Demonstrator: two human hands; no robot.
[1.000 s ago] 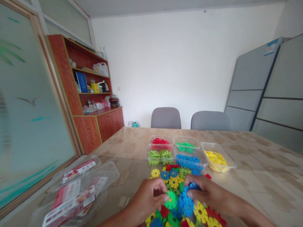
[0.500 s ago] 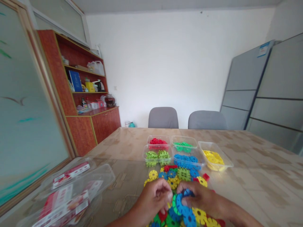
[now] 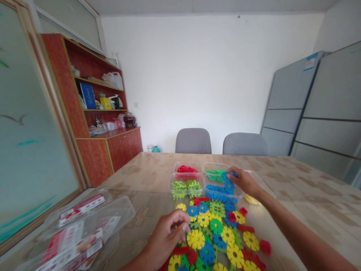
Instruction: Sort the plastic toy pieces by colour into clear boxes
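Above the clear box of blue discs (image 3: 220, 192), my right hand (image 3: 244, 182) is closed on several notched blue discs (image 3: 229, 183). My left hand (image 3: 170, 231) hovers at the left edge of the mixed pile, fingers loosely curled and apart, with no piece visible in it. Closest to its fingertips is a yellow disc (image 3: 196, 239). The pile mixes yellow, blue and green discs, such as a green disc (image 3: 216, 226), with red pieces (image 3: 265, 247) and a light-green lattice square (image 3: 217, 208).
Beyond the pile stand clear boxes of red pieces (image 3: 187, 170), light-green lattice pieces (image 3: 186, 187) and green discs (image 3: 214, 174). A box of yellow pieces (image 3: 252, 199) is partly hidden by my right arm. Clear lids (image 3: 124, 210) with labels lie at left. Two grey chairs (image 3: 193, 141) are behind the table.
My right hand has gone from the pile forward to the blue box, carrying the blue discs. My left hand has drawn back slightly left, and more of the pile shows.
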